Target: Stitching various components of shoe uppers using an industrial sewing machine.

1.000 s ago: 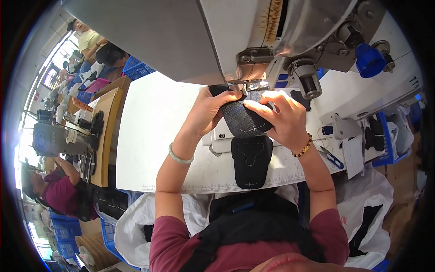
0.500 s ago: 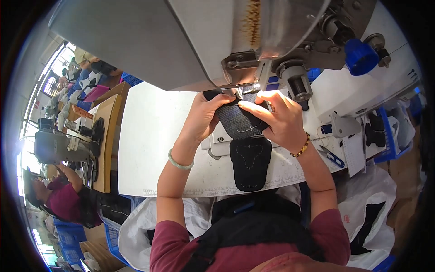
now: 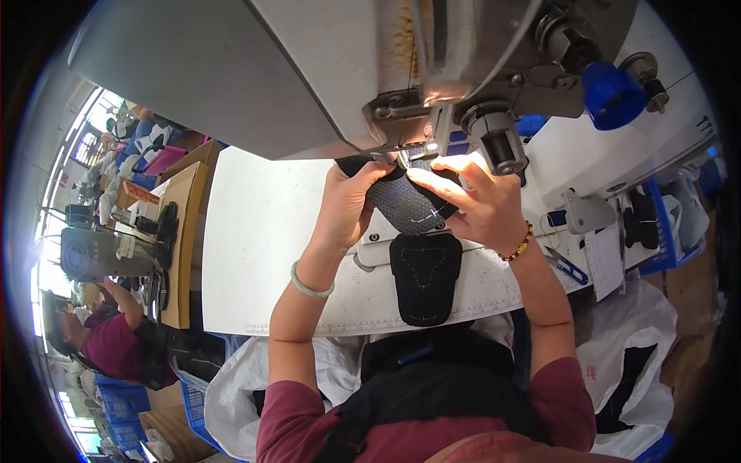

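Observation:
A black textured fabric piece [image 3: 407, 207] with white marks lies under the needle area of a sewing machine [image 3: 309, 85]. My left hand [image 3: 345, 202] grips its left edge, thumb on top. On the other side my right hand [image 3: 480, 202] pinches the piece, thumb and forefinger close to the presser foot [image 3: 403, 159]. Fingers and machine head hide part of the fabric at the stitching spot. Nearer to me, a second black fabric piece [image 3: 425, 279] with a dashed white outline rests flat at the table's front edge, touched by neither hand.
Blue-handled thread snips [image 3: 567, 266] lie right of my right wrist on the white table [image 3: 262, 231]. White sacks [image 3: 629, 363] hang below the table edge. A blue crate [image 3: 656, 231] stands at the right. Another person [image 3: 108, 339] sits at a machine on the left.
The fabric under the machine has turned slightly, with both hands still on it. My right hand has shifted a little to the right. The second piece has stayed in place.

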`<state>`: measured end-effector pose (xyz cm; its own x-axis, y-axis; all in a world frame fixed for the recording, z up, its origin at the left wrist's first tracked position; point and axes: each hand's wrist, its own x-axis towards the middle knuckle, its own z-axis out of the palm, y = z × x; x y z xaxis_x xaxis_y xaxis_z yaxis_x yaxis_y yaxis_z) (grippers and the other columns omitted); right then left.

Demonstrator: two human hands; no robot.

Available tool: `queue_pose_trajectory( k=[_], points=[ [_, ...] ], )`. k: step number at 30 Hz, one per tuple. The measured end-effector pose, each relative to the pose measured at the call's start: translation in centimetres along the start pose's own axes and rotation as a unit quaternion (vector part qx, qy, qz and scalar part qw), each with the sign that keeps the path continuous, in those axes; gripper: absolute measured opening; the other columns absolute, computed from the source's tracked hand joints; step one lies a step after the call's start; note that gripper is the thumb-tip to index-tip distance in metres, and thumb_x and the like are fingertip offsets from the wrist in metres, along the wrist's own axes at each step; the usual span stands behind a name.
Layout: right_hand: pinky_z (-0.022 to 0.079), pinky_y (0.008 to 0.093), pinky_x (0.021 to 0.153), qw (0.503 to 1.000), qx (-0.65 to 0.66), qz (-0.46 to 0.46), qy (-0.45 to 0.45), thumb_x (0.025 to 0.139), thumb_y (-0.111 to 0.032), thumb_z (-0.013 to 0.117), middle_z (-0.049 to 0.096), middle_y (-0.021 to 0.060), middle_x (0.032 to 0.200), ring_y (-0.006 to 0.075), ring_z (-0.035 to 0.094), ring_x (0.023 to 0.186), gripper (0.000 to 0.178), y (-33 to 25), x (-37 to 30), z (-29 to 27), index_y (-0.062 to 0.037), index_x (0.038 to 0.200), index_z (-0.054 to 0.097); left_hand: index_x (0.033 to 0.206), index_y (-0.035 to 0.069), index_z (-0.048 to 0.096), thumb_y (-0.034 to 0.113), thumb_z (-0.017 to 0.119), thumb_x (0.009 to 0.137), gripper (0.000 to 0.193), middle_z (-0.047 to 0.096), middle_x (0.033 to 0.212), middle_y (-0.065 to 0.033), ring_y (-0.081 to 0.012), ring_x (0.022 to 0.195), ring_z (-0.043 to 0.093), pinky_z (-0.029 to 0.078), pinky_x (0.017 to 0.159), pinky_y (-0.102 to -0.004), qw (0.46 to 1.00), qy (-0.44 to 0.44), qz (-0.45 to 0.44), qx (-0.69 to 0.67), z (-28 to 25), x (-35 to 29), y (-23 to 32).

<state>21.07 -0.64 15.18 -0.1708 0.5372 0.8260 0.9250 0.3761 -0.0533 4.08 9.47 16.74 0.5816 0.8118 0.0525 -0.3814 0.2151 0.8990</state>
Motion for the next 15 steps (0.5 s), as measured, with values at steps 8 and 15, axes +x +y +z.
queue_pose_trajectory(
  k=[8, 15],
  points=[
    [0.044, 0.0239, 0.052, 0.997, -0.005, -0.032, 0.064, 0.062, -0.015, 0.07, 0.06, -0.0027, 0.087, 0.0127, 0.056, 0.062, 0.032, 1.0, -0.4, 0.0, -0.016, 0.094, 0.066, 0.089, 0.001, 0.061, 0.0, 0.055, 0.085, 0.007, 0.062, 0.086, -0.0042, -0.0099, 0.078, 0.059, 0.048, 0.069, -0.0236, 0.999, 0.03, 0.011, -0.015, 0.4, -0.4, -0.8],
    [0.045, 0.0232, 0.054, 0.996, -0.012, -0.032, 0.085, 0.064, -0.01, 0.069, 0.063, -0.0028, 0.087, 0.0116, 0.059, 0.065, 0.028, 1.0, 0.0, 0.1, -0.0146, 0.092, 0.066, 0.096, -0.002, 0.062, 0.001, 0.05, 0.087, 0.015, 0.063, 0.092, -0.0053, -0.012, 0.083, 0.058, 0.048, 0.077, -0.0267, 0.999, 0.03, 0.032, -0.021, 0.3, -0.4, -1.2]
  ],
)
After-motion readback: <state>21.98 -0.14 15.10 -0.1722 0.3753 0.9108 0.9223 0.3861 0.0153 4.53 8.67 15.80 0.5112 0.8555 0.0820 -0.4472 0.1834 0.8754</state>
